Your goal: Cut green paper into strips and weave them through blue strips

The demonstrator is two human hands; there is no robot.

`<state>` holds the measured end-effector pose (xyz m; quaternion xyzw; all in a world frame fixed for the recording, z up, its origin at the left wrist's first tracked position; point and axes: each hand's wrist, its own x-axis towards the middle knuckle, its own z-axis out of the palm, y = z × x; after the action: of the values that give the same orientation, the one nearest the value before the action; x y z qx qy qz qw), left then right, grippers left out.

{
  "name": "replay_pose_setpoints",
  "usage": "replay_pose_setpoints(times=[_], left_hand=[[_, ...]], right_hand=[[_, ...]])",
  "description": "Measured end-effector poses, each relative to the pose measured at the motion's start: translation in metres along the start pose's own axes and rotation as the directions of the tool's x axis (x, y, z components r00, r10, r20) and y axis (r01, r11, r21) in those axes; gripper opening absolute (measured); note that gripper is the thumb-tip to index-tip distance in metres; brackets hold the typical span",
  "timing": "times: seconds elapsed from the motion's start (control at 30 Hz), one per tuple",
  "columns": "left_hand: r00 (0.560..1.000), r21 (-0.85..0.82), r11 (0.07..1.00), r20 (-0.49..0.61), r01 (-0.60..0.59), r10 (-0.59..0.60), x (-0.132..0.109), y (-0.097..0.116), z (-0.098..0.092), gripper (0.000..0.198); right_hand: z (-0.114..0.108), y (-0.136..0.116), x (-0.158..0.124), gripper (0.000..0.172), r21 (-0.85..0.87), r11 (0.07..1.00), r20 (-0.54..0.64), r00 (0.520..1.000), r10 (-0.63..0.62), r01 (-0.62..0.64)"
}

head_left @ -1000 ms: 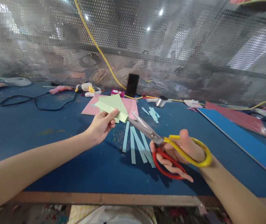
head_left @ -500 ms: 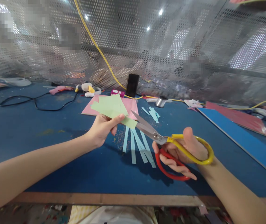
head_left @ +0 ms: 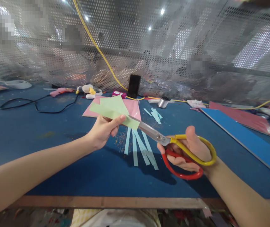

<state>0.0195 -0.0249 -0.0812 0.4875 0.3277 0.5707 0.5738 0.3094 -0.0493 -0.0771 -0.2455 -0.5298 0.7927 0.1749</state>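
My left hand [head_left: 105, 130] pinches a piece of light green paper [head_left: 108, 110] between thumb and fingers above the table. In my right hand [head_left: 189, 151] is a pair of scissors [head_left: 158, 137] with one yellow and one red handle loop. The blades are nearly closed along the paper's right-hand part, and the paper hides some of their length. Below the paper, several light blue paper strips [head_left: 135, 148] lie fanned out on the blue table. A shorter pile of blue strips [head_left: 156, 115] rests farther back. Behind the green paper is a pink sheet [head_left: 135, 108].
A dark phone [head_left: 134, 86] leans at the back, near a spool of wire [head_left: 164, 102]. To the left lie a pink glue gun [head_left: 61, 91] with a black cord and a small plush toy [head_left: 87, 89]. A blue board [head_left: 246, 142] lies at the right.
The scissor blades have closed from wide apart to nearly together on the green paper. The red handle loop has swung toward the yellow one. My left hand has barely moved.
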Motion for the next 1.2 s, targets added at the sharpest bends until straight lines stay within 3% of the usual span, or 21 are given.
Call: replay_pose_setpoints(times=[0.43, 0.7, 0.97, 1.2], left_hand=[[0.996, -0.023, 0.995, -0.01, 0.093, -0.094, -0.008, -0.005, 0.007, 0.029], [0.999, -0.016, 0.999, 0.016, 0.042, -0.042, -0.009, -0.002, 0.007, 0.034], [0.996, 0.031, 0.996, 0.026, 0.083, -0.084, -0.016, -0.004, 0.011, 0.033], [1.0, 0.044, 0.999, -0.003, -0.009, 0.009, -0.017, -0.005, 0.011, 0.029]], right_hand=[[0.005, 0.004, 0.004, 0.107, 0.0, 1.0, 0.069, 0.997, -0.02, 0.021], [0.001, 0.005, 0.003, 0.103, -0.08, 0.996, 0.013, 0.999, -0.046, 0.047], [0.005, 0.01, 0.001, 0.104, 0.044, 0.998, 0.09, 0.995, -0.045, 0.042], [0.008, 0.008, 0.008, 0.096, -0.113, 0.99, 0.035, 0.996, -0.086, 0.089]])
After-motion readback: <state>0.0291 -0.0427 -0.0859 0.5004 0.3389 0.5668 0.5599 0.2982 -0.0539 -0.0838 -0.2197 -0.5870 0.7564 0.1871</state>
